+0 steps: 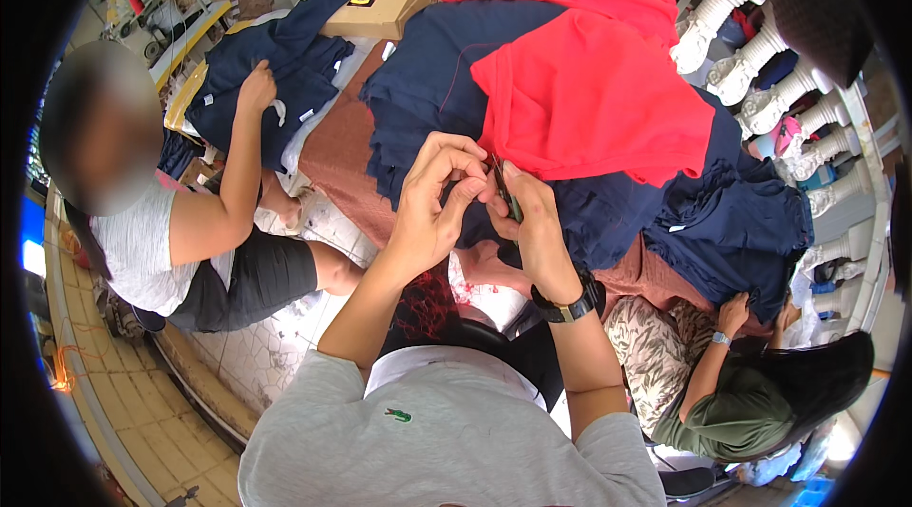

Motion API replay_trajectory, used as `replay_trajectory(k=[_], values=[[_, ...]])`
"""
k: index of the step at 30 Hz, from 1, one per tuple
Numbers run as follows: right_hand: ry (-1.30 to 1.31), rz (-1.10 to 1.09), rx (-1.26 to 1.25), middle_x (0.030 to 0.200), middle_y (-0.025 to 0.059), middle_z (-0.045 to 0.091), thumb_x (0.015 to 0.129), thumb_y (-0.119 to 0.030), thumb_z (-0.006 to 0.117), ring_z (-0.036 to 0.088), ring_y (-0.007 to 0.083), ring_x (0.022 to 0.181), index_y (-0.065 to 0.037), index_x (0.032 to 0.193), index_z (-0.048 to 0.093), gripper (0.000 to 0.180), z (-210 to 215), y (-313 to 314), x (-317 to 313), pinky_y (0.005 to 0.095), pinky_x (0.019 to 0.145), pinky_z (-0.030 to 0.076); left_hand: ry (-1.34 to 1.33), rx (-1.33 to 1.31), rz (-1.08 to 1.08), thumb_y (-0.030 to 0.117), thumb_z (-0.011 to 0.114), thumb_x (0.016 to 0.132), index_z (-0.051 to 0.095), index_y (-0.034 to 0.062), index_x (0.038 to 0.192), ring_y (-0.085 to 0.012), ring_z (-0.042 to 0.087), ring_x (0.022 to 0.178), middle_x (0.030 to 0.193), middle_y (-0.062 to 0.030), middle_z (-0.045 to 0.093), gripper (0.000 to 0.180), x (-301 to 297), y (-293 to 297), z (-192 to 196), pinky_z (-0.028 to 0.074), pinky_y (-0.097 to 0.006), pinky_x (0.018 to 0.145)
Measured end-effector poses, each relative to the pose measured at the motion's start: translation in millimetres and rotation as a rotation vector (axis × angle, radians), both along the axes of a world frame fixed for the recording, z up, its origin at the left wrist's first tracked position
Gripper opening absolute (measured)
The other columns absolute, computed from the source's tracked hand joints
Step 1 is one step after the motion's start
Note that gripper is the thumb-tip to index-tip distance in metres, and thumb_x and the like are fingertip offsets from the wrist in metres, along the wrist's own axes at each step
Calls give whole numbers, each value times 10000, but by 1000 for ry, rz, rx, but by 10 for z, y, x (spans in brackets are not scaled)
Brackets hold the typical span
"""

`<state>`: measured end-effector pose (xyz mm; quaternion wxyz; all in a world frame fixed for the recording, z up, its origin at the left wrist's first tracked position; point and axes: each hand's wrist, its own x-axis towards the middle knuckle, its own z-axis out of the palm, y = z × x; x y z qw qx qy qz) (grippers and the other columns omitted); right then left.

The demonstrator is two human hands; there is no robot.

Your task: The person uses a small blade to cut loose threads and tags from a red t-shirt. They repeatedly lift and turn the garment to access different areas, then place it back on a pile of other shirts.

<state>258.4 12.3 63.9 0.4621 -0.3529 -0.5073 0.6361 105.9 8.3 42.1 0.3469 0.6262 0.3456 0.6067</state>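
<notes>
While left hand [439,198] pinches, hold unclear, near red garment [591,94] ahead and right hand [537,227] wraps dark snips [514,209], cut shallow.

Free room over brown cloth [339,148] beside left hand [437,201] — red garment [589,94] blocking ahead, white balusters [714,15] beyond

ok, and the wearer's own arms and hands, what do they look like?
Both the left hand and the right hand are gloveless. Short light-grey sleeves cover the upper arms; both forearms are bare below them. The right wrist has a black band with a gold-toned part, probably a watch; the left wrist shows nothing worn. No cables visible on either arm.
</notes>
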Motion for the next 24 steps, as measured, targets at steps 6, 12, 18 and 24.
replay_trajectory(k=[6,12,18,24], values=[[43,-10,-26,650,-51,346,1067,-332,436,261,34,517,-32,785,562,430,-44,74,-44,234,471,192,9,35,20,87,645,982,596,11,941,-133,582,974,1145,-76,528,100,-26,28,-36,483,-283,875],[-9,131,44,644,-42,363,1059,-336,466,316,57,532,-39,786,548,412,-130,97,121,243,481,240,179,-8,57,20,692,916,627,1,925,-149,605,902,1051,-78,580,69,-108,-37,-49,483,-286,772],[-611,-557,783,967,71,550,779,13,721,541,152,620,-29,965,641,207,93,-241,480,283,526,404,444,96,-167,-33,764,786,660,39,1015,-302,601,979,1094,-128,609,263,-86,-337,-235,483,-383,821],[-898,-592,980,1052,74,577,706,99,695,686,243,727,-81,1079,649,416,97,153,507,373,572,508,496,441,475,2,764,748,609,49,1017,-332,530,974,1083,-130,546,314,190,284,-72,452,-418,831]])
